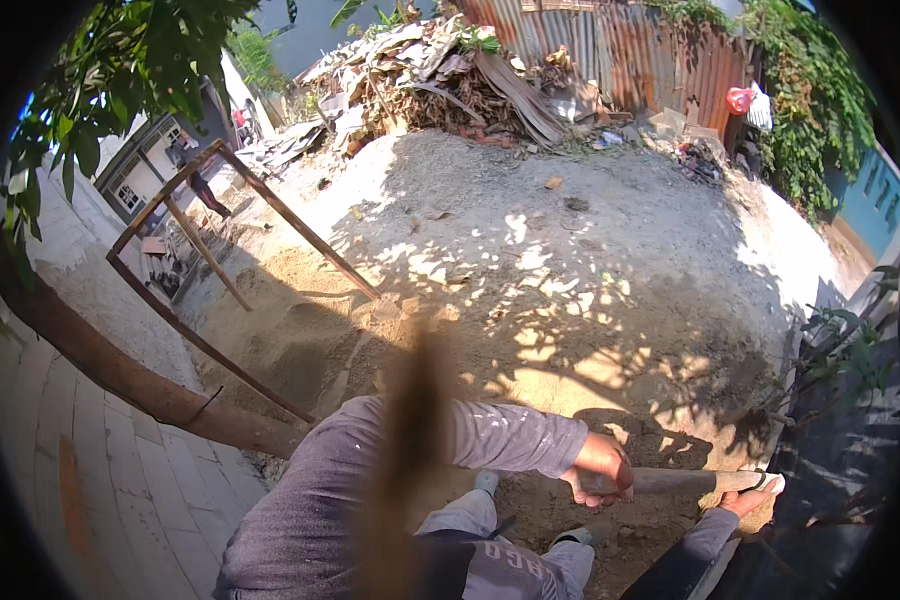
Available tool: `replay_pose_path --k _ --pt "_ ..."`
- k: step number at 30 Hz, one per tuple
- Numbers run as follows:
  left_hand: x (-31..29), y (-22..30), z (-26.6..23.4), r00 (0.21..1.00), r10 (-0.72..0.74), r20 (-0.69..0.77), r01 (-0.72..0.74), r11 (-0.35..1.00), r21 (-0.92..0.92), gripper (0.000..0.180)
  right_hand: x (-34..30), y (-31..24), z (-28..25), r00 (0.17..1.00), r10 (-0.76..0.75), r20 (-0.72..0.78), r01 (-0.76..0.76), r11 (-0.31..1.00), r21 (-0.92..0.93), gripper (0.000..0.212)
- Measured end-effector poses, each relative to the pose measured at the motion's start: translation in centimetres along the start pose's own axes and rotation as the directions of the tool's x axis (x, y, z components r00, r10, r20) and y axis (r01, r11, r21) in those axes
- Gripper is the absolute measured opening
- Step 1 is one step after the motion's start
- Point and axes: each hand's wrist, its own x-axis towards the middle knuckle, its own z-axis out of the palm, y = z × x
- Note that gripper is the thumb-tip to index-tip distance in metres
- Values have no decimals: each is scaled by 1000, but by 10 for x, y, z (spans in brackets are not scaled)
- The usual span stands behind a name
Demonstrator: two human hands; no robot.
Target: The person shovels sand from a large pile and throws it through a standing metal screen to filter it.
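Note:
My left hand point(605, 468), at the end of a grey sleeve spotted with white, is closed round a thick wooden tool handle point(675, 482). Farther right, my right hand point(748, 498) wraps the other end of this handle, where a dark band and a pale tip show. The handle lies nearly level across the lower right, above sandy ground. What kind of tool it belongs to cannot be told, as no working head shows clearly. A blurred brown upright shape point(410, 450) close to the camera hides part of my left upper arm and chest.
A wooden frame point(300, 235) stands in the sand at left, beside a leaning tree trunk point(120, 345) and block wall point(120, 440). A grey-sandy mound point(570, 225) rises ahead, with a debris heap point(420, 90) and rusty metal fence point(630, 65) behind. Another person point(205, 185) stands far left.

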Motion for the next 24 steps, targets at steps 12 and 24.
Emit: replay_pose_path --k 12,24 --pt "-552 -339 229 -130 249 -960 -73 963 260 59 -654 418 500 24 842 539 -814 330 -479 27" --pt "-452 -371 58 -306 250 -919 744 665 -67 37 -491 530 336 301 919 255 -651 393 -649 16"
